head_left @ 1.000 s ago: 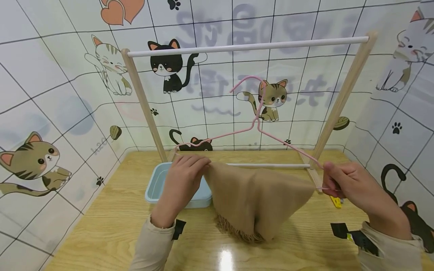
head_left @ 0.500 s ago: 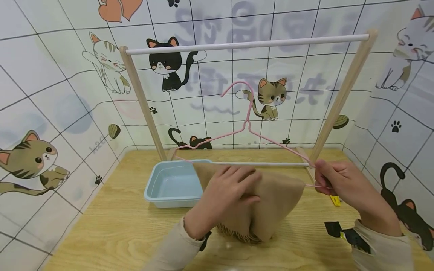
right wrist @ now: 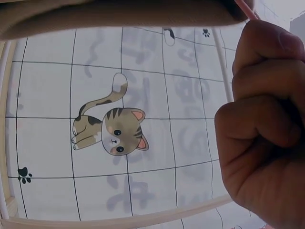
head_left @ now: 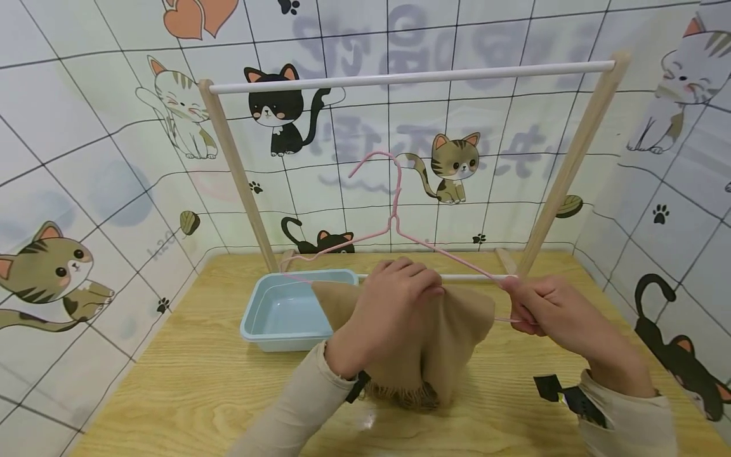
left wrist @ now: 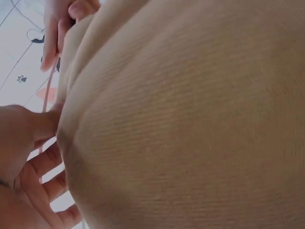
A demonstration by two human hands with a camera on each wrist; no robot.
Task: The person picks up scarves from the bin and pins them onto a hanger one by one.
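A pink wire hanger [head_left: 394, 222] is held up over the table, its hook pointing up and left. Over its bottom bar hangs a tan fringed scarf [head_left: 459, 343], the fringe low near the tabletop. My right hand [head_left: 548, 311] grips the hanger's right corner with curled fingers, also seen in the right wrist view. My left hand [head_left: 394, 304] is at the middle of the scarf's top edge. In the left wrist view, the thumb and fingers [left wrist: 47, 160] pinch the cloth at the bar. The left hand covers part of the scarf in the head view.
A light blue plastic basin [head_left: 274, 346] stands on the wooden table [head_left: 188, 381], behind and left of the scarf. A rack with a white top rail [head_left: 411, 78] and wooden posts stands at the back. Cat-patterned walls enclose the table.
My left hand has moved from the hanger's left part to the scarf's middle and now pinches it there. The hanger, scarf and right hand have shifted left, and the hook sits lower.
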